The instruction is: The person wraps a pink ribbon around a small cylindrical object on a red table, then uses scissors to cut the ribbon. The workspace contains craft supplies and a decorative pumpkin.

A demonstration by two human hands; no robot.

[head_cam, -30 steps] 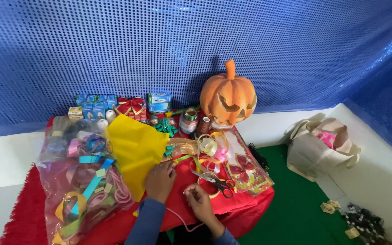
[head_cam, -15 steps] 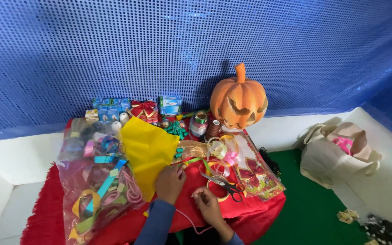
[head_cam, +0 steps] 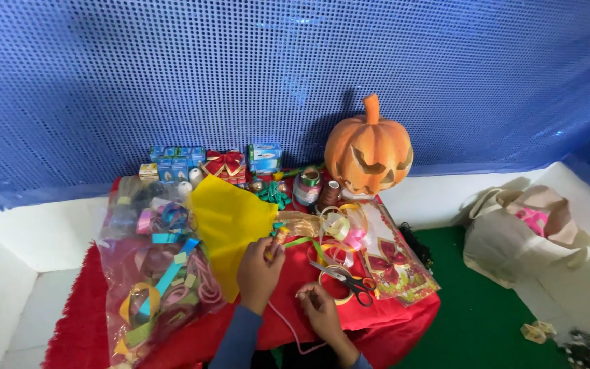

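Note:
My left hand (head_cam: 259, 268) rests on the red cloth (head_cam: 384, 321) and is closed around a small orange tube (head_cam: 278, 238), right beside a yellow sheet (head_cam: 227, 222). My right hand (head_cam: 320, 309) sits nearer to me, its fingers pinching a thin pink cord (head_cam: 288, 328) that loops down over the cloth's front edge. Scissors with red and black handles (head_cam: 347, 279) lie just right of that hand, next to a ring of tape. Curled ribbons (head_cam: 339, 225) lie beyond them.
An orange carved pumpkin (head_cam: 369, 150) stands at the back right. Small blue boxes (head_cam: 175, 158) and a red bow box (head_cam: 225, 164) line the back. A clear bag of coloured ribbon rolls (head_cam: 158, 266) lies at left. A beige tote bag (head_cam: 524, 232) sits on green floor at right.
The view has shifted, so the table sits further right and lower in the picture. My left hand has come up a little with the orange tube; my right hand stays on the cord.

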